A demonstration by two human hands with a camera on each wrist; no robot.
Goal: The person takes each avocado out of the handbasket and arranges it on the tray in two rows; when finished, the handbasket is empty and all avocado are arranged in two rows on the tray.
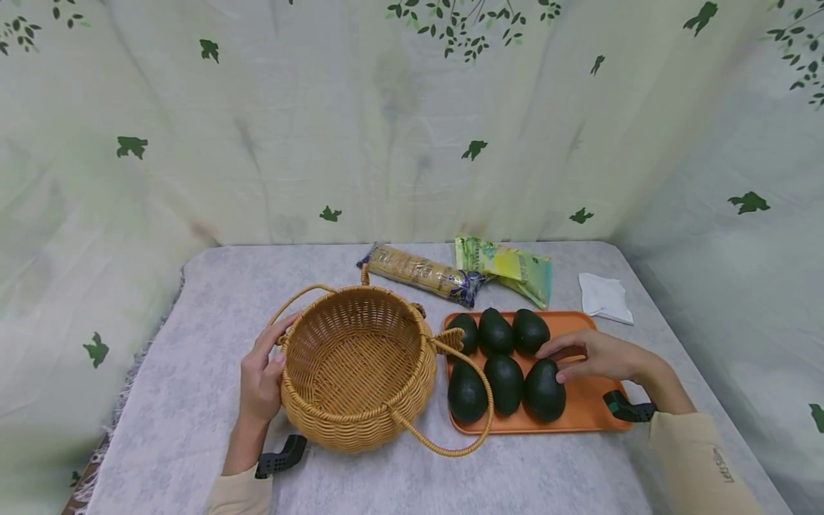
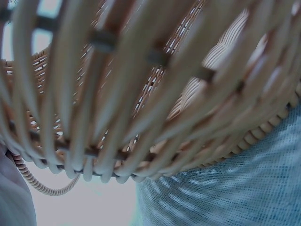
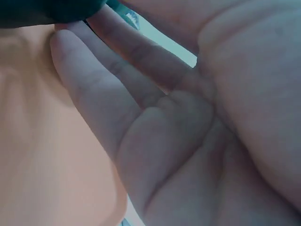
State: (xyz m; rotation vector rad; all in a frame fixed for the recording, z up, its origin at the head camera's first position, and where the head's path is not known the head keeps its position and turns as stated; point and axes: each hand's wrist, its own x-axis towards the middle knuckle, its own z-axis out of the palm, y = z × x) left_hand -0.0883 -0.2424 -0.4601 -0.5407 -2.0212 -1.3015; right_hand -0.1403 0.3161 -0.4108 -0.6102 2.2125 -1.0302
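Observation:
A round, open wicker basket (image 1: 357, 433) stands left of the middle, its inside bare in the head view. My left hand (image 1: 260, 375) holds its left side, fingers at the rim beside a handle. The basket's weave (image 2: 127, 94) fills most of the left wrist view. On an orange tray (image 1: 595, 408) lie several dark green avocados (image 1: 496, 332) in two rows. With thumb and fingers, my right hand (image 1: 601, 355) grips the upper end of the front right avocado (image 1: 544, 393). In the right wrist view a dark green edge (image 3: 47, 12) shows at the fingertips.
The basket's right handle (image 1: 450, 452) loops out over the tray's left side. Behind lie a pack of dried noodles (image 1: 418, 272) and a green-yellow packet (image 1: 508, 265). A white packet (image 1: 605, 297) sits beyond the tray's right corner. Cloth (image 1: 386, 143) hangs behind the table.

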